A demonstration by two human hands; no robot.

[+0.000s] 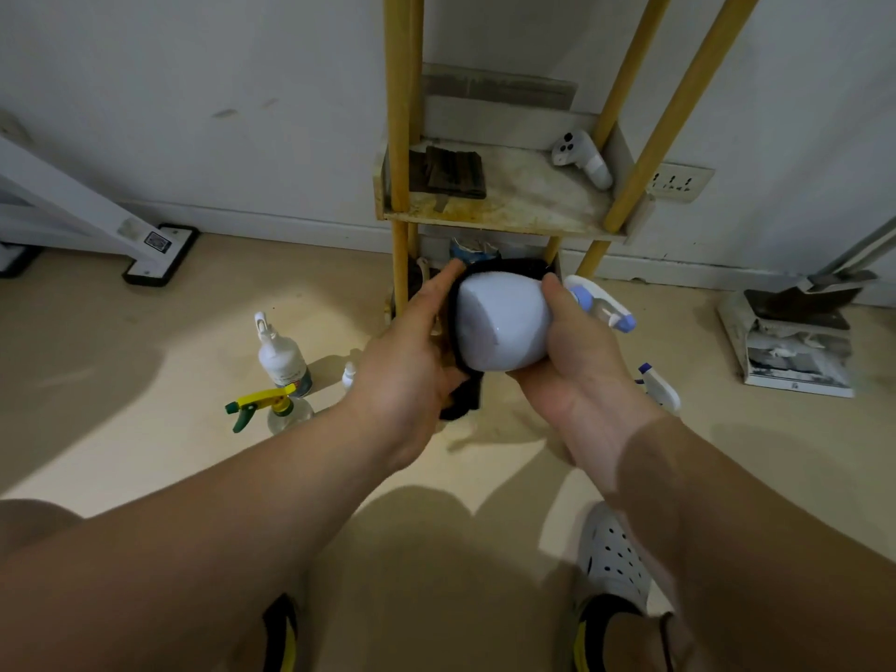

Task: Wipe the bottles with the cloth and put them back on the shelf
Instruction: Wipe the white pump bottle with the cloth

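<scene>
Right now you are holding a white plastic spray bottle (499,327) on its side in front of you, its rounded base facing you and its blue-and-white trigger head pointing away to the right. Your right hand (577,380) is cupping it from below, its grip curled round the body. Your left hand (407,366) is pressing a black cloth (460,400) against the bottle's left side, its grip closed on that cloth, which is wrapping over the far side and hanging under your palm.

Just beyond, a stained shelf with yellow posts (514,206) is carrying a folded dark rag (453,172) and a white handheld controller (582,157).

On the beige floor (145,380) to the left are standing a white nozzle-topped bottle (283,361), a clear bottle with a yellow-and-green trigger (286,409) and a tiny white bottle (348,375). A white bottle with a blue tip (662,388) is sitting beside your right wrist.
</scene>
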